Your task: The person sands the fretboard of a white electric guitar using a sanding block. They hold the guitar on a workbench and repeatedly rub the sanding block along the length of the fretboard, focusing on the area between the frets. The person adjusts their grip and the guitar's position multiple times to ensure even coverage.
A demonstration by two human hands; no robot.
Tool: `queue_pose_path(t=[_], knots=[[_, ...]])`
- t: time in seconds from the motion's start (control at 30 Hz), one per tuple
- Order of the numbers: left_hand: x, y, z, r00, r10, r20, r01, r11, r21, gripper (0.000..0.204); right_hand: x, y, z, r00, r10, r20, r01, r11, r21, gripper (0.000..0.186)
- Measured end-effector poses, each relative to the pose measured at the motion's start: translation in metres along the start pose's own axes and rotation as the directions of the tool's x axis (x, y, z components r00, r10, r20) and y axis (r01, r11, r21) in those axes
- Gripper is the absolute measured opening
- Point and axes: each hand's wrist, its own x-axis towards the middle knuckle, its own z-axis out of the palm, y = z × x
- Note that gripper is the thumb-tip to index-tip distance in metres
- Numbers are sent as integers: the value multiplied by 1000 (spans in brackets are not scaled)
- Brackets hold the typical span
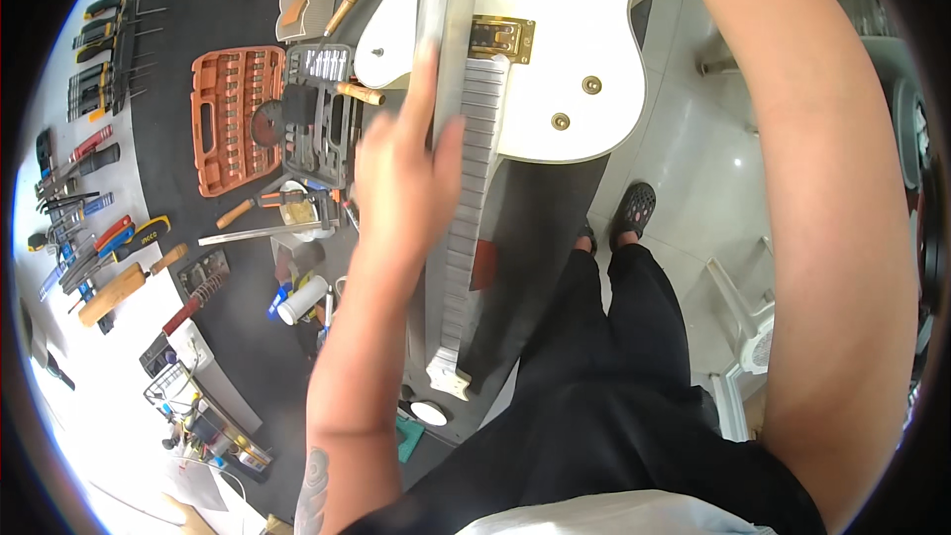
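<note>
White lacquer covered the body of the electric guitar (555, 69), which lay face up on the dark workbench (198, 327), its body at the far end and its neck running back toward the person; gold-coloured pickups (501, 38) and two small round knobs (576, 102) showed on the body. A long grey metal bar (442, 50) lay lengthwise on the fretboard (474, 149), from near the upper pickup down along the neck; the left hand (401, 168) rested on this bar, index finger stretched straight along it, the other fingers loosely spread and curled over the bar's side and the neck's edge, thumb on the right side; not a full grasp, more a steadying press. The headstock end (448, 376) lay at the near edge of the bench. The right forearm reached up past the guitar body to the top of the view; the right hand itself lay outside the picture, so its state could not be told. Left of the guitar sat an orange tool case (235, 119) standing open, a grey case of sockets (319, 114) just beside it, a wooden-handled file (349, 2) above; farther left, rows of screwdrivers (104, 50) and chisels (119, 287). A white tube (301, 299) lay near the left forearm; the person's dark shoes (634, 210) stood on a pale tiled floor (703, 168).
</note>
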Motion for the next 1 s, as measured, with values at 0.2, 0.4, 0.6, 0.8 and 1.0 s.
queue_pose_path(t=[0.2, 0.4, 0.6, 0.8, 1.0], knots=[[-84, -33, 7, 996, 79, -30, -78, 996, 49, 83, -1, -4, -6, 1000, 0, 6, 0, 1000, -16, 60], [-30, -21, 6, 997, 49, -62, -49, 999, 6, 81, 2, 0, -2, 1000, 6, -8, -6, 1000, -23, 60], [-59, -34, 3, 997, 73, -20, -72, 996, 48, 80, 1, -7, 0, 1000, -1, -13, 0, 999, -34, 61], [-47, -33, 9, 997, 67, -42, -70, 996, -63, 79, 4, 5, 4, 999, 4, -44, -5, 1000, -25, 61], [-59, -40, 6, 988, 135, -74, -129, 989, 75, 79, 5, -6, 8, 1000, -7, -23, 6, 999, -45, 60]])
